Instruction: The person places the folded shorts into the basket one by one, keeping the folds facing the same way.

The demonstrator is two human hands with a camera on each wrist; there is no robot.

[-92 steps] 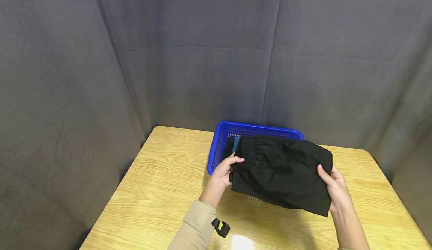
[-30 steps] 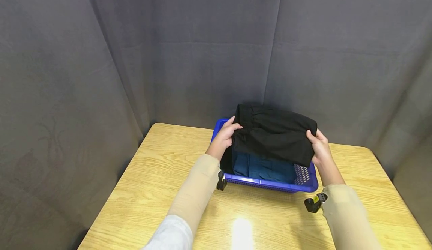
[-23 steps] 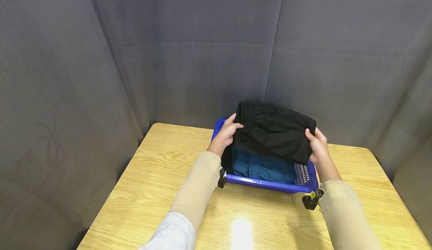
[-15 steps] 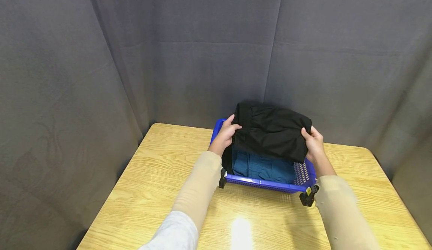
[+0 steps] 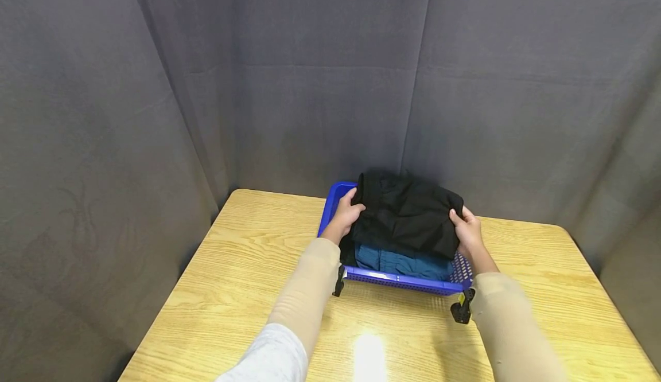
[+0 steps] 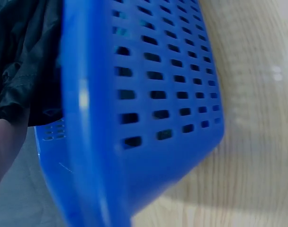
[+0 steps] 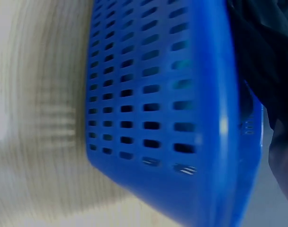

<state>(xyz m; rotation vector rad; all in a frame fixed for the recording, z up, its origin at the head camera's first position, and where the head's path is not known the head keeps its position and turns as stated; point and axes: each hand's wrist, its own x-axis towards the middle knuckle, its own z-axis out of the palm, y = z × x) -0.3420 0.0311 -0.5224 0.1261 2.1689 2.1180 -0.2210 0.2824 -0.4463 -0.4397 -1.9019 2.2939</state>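
Note:
Folded black pants (image 5: 408,215) with a gathered waistband are held over the back part of a blue plastic basket (image 5: 392,279). My left hand (image 5: 347,214) grips their waistband end, thumb on top. At the other end my right hand (image 5: 467,235) pinches the cloth between thumb and fingers. Beneath, a folded dark-blue garment (image 5: 403,262) lies in the basket, with more black cloth (image 5: 347,254) at its left. Each wrist view shows the basket's slotted wall, black cloth above it and only part of a hand. Whether the pants rest on the blue garment I cannot tell.
The basket stands on a light wooden table (image 5: 248,267), near its back edge. A grey curtain (image 5: 330,101) hangs behind and along both sides. The basket's near rim lies between my two forearms.
Both hands have carried the black pants from in front of the basket to over it, then lowered them slightly. The right hand has moved left, towards the left hand.

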